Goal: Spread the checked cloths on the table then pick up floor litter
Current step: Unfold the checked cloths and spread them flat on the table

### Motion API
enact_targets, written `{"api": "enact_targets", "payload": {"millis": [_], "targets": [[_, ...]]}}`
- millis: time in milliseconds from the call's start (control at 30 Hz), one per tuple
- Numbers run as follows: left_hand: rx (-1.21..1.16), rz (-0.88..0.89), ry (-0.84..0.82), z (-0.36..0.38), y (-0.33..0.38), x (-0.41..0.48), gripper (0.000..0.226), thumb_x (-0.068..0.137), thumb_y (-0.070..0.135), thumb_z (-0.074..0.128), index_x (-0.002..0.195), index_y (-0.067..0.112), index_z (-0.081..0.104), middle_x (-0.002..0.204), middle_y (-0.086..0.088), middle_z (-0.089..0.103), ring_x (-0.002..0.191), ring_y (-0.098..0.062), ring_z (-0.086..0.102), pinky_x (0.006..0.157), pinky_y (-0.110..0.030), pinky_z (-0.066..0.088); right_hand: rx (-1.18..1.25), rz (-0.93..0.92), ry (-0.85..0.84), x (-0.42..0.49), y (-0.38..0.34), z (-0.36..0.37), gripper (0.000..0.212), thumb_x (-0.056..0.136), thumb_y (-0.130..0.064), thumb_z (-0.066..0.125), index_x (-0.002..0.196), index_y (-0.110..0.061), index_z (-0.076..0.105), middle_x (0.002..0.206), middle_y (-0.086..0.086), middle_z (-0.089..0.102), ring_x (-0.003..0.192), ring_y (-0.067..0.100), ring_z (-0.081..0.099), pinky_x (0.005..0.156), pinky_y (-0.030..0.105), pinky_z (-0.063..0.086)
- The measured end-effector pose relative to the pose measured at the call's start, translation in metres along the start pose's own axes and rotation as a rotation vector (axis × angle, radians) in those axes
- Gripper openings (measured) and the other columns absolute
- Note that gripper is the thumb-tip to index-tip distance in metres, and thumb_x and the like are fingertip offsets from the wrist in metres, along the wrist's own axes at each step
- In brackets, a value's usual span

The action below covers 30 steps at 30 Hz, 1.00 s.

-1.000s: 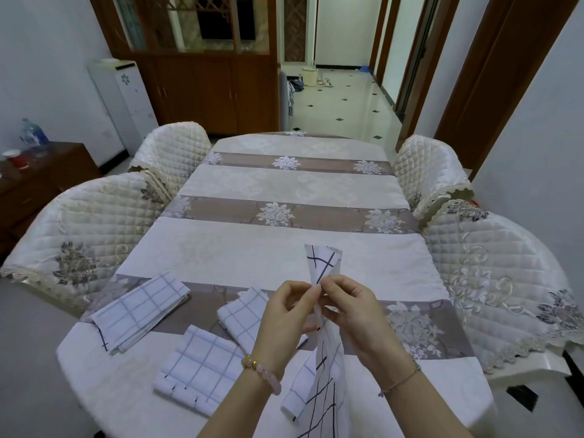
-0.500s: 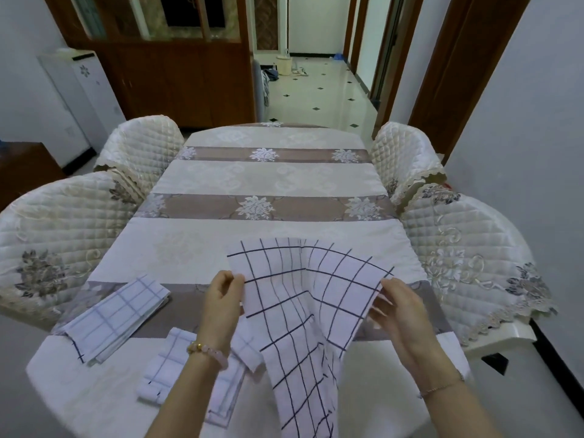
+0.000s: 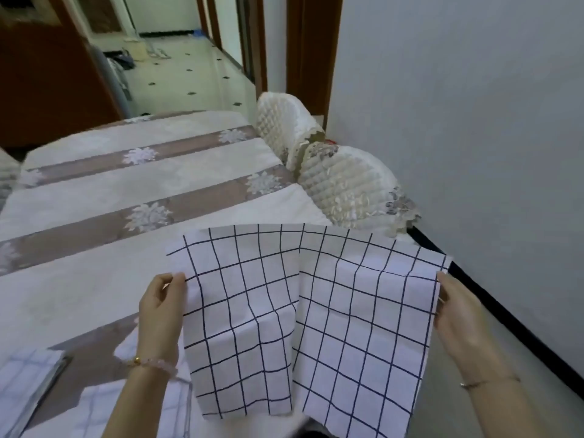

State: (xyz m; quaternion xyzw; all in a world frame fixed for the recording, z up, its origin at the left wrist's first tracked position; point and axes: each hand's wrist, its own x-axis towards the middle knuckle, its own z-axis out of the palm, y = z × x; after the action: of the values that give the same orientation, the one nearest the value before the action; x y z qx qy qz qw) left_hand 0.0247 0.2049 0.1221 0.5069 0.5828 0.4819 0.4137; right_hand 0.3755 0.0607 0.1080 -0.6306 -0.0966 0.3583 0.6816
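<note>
I hold a white cloth with a dark blue check stretched out in the air over the near right corner of the table. My left hand pinches its left edge and my right hand pinches its right edge. The cloth is opened wide, with a vertical crease down its middle, and its lower part hangs down. Folded checked cloths lie on the table at the lower left: one near the left border, another partly under my left forearm.
The table carries a cream and brown striped cover with flower motifs. Two quilted chair backs stand along its right side, close to a grey wall. A tiled hallway floor lies beyond the far end.
My hands have pulled apart and the cloth has gone from a narrow folded strip to fully opened. The view has swung right, towards the wall.
</note>
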Motion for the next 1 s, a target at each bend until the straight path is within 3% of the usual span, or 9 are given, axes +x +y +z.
{"api": "enact_targets", "payload": {"millis": [67, 167, 367, 500, 567, 633, 767, 900, 1000], "targets": [[-0.003, 0.034, -0.082, 0.022, 0.007, -0.005, 0.018, 0.095, 0.021, 0.048, 0.085, 0.008, 0.054, 0.067, 0.0, 0.039, 0.062, -0.012, 0.032, 0.057, -0.028, 0.029, 0.004, -0.012, 0.07, -0.013, 0.002, -0.03, 0.021, 0.096, -0.022, 0.049, 0.096, -0.013, 0.068, 0.081, 0.002, 0.071, 0.069, 0.014, 0.066, 0.061, 0.026, 0.056], [-0.025, 0.032, -0.188, 0.056, 0.014, -0.022, 0.016, 0.094, 0.019, 0.049, 0.087, 0.006, 0.054, 0.067, 0.0, 0.038, 0.062, -0.012, 0.031, 0.056, -0.027, 0.028, 0.006, -0.009, 0.141, -0.03, 0.006, -0.076, 0.021, 0.096, -0.023, 0.05, 0.104, -0.011, 0.066, 0.089, 0.007, 0.067, 0.075, 0.019, 0.061, 0.072, 0.035, 0.047], [-0.044, 0.022, -0.349, 0.116, 0.027, -0.069, 0.012, 0.093, 0.022, 0.053, 0.089, 0.011, 0.057, 0.071, 0.004, 0.048, 0.065, -0.008, 0.04, 0.058, -0.024, 0.033, 0.022, -0.045, 0.379, -0.052, 0.004, -0.171, 0.021, 0.093, -0.026, 0.054, 0.095, -0.013, 0.071, 0.079, -0.002, 0.075, 0.071, 0.011, 0.07, 0.07, 0.034, 0.051], [-0.034, 0.047, -0.481, 0.176, 0.034, -0.102, 0.012, 0.092, 0.019, 0.054, 0.081, 0.015, 0.057, 0.072, 0.004, 0.052, 0.067, -0.007, 0.045, 0.064, -0.022, 0.037, 0.013, -0.031, 0.515, -0.045, 0.007, -0.248, 0.02, 0.09, -0.03, 0.057, 0.091, -0.017, 0.072, 0.084, 0.0, 0.075, 0.08, 0.018, 0.068, 0.075, 0.034, 0.055], [-0.005, 0.034, -0.529, 0.213, 0.029, -0.121, 0.01, 0.091, 0.02, 0.055, 0.083, 0.015, 0.058, 0.073, 0.003, 0.053, 0.068, -0.008, 0.047, 0.064, -0.023, 0.038, 0.033, -0.009, 0.54, -0.038, 0.01, -0.285, 0.017, 0.092, -0.027, 0.056, 0.085, -0.02, 0.07, 0.069, -0.008, 0.073, 0.066, 0.008, 0.068, 0.059, 0.02, 0.055], [0.028, -0.001, -0.56, 0.254, 0.021, -0.144, 0.011, 0.091, 0.021, 0.056, 0.088, 0.011, 0.06, 0.075, 0.001, 0.055, 0.07, -0.01, 0.048, 0.063, -0.025, 0.039, 0.008, 0.017, 0.553, -0.029, 0.012, -0.321, 0.018, 0.093, -0.025, 0.056, 0.081, -0.02, 0.066, 0.067, -0.006, 0.07, 0.058, 0.007, 0.064, 0.052, 0.019, 0.052], [0.075, -0.095, -0.595, 0.331, 0.002, -0.194, 0.015, 0.09, 0.023, 0.057, 0.078, 0.015, 0.061, 0.074, 0.001, 0.056, 0.069, -0.012, 0.048, 0.06, -0.026, 0.038, -0.045, 0.055, 0.505, -0.007, 0.015, -0.384, 0.016, 0.094, -0.022, 0.055, 0.084, -0.016, 0.066, 0.089, 0.01, 0.068, 0.08, 0.022, 0.062, 0.071, 0.031, 0.052], [0.082, -0.211, -0.698, 0.384, -0.005, -0.231, 0.014, 0.089, 0.024, 0.058, 0.082, 0.013, 0.064, 0.076, -0.009, 0.057, 0.073, -0.022, 0.049, 0.066, -0.034, 0.043, -0.076, 0.093, 0.461, 0.02, 0.006, -0.419, 0.015, 0.094, -0.019, 0.057, 0.083, -0.015, 0.067, 0.082, 0.006, 0.066, 0.073, 0.015, 0.063, 0.058, 0.018, 0.054], [0.075, -0.231, -0.733, 0.412, 0.003, -0.237, 0.015, 0.089, 0.025, 0.057, 0.084, 0.013, 0.065, 0.087, -0.019, 0.062, 0.081, -0.03, 0.056, 0.077, -0.047, 0.049, -0.116, 0.091, 0.444, 0.049, -0.009, -0.431, 0.013, 0.092, -0.022, 0.058, 0.085, -0.021, 0.068, 0.086, 0.002, 0.071, 0.078, 0.014, 0.066, 0.064, 0.023, 0.053]]}}
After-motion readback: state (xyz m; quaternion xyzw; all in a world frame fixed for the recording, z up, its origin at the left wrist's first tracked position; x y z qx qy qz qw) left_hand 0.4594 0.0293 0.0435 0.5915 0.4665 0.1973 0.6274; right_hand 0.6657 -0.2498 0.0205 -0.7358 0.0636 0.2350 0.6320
